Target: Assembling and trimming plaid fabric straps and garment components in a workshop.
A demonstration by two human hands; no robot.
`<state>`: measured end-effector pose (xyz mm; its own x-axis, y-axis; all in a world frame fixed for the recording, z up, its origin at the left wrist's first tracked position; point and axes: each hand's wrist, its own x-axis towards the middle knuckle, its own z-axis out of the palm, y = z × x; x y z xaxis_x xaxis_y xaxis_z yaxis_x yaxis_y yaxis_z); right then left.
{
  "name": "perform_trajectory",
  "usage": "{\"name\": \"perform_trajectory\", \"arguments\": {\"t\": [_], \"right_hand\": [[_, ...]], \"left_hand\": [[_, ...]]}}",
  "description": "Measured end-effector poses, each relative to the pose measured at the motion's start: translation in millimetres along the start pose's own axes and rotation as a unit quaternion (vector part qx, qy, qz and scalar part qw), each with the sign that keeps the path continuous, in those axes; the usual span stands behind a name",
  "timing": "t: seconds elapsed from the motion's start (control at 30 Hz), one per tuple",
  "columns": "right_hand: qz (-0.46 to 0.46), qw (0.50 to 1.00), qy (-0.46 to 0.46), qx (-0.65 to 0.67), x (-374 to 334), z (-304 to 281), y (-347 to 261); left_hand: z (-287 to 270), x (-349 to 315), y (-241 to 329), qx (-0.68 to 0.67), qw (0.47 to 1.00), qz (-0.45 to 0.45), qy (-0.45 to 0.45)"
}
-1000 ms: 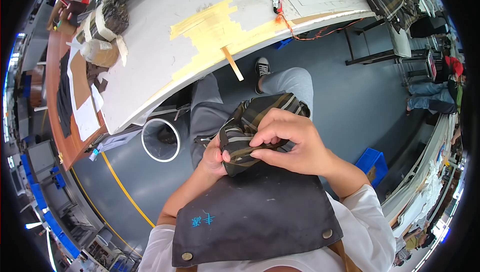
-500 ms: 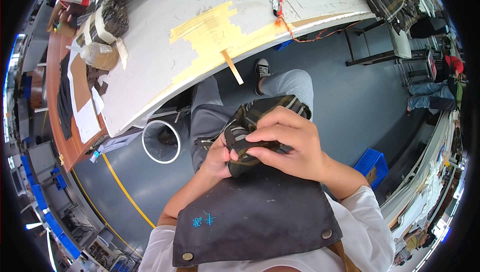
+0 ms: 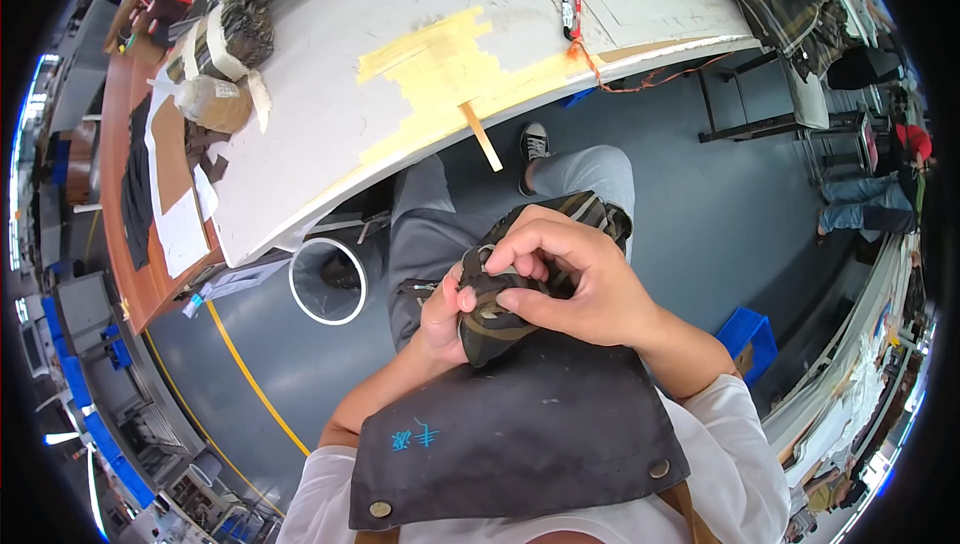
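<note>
Above my lap I hold a dark plaid cloth piece (image 3: 492,336), striped in olive, black and pale grey. My left hand (image 3: 441,318) grips its left edge, thumb and fingers closed around a fold. Bent over the top is my right hand (image 3: 592,282), its thumb pressing on the cloth and its fingers curled into the folds. More of the same fabric shows beyond the right hand, over my right knee. The fingers hide part of the fold between them, and I cannot make out any small thing there.
Ahead stands a pale worktable (image 3: 310,109) with yellow tape (image 3: 430,69) and a wooden strip (image 3: 481,137) jutting over its edge. Red-handled thread snips (image 3: 571,12) lie on it, tied to an orange cord. A white-rimmed bin (image 3: 328,281) is below left; a blue crate (image 3: 745,342) stands right.
My right fingers have curled in more, and the right thumb has shifted on the cloth. The pale stripes near the fingertips are now mostly covered. The view has shifted slightly.
</note>
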<state>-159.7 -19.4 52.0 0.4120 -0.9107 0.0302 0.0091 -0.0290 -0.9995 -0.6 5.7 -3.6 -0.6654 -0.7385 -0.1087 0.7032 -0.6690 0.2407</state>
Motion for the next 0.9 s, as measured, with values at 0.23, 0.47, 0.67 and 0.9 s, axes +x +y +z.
{"name": "perform_trajectory", "arguments": {"t": [0.23,0.47,0.67,0.9], "right_hand": [[-0.010,0.999,0.013,-0.038,5.5,8.6,-4.7],[0.044,0.999,-0.021,-0.006,6.0,9.4,-5.4],[0.074,0.994,-0.029,0.072,4.8,9.8,-5.4],[0.066,0.993,-0.011,0.095,-0.8,4.8,-10.5]], "left_hand": [[-9.9,-8.8,-7.8,-0.055,0.998,0.019,-0.027],[-12.3,-6.7,-13.3,-0.066,0.996,0.029,-0.044],[-20.2,-8.6,-19.9,-0.019,0.999,0.020,-0.033],[-9.4,-10.1,-15.0,-0.048,0.995,0.061,-0.064]]}}
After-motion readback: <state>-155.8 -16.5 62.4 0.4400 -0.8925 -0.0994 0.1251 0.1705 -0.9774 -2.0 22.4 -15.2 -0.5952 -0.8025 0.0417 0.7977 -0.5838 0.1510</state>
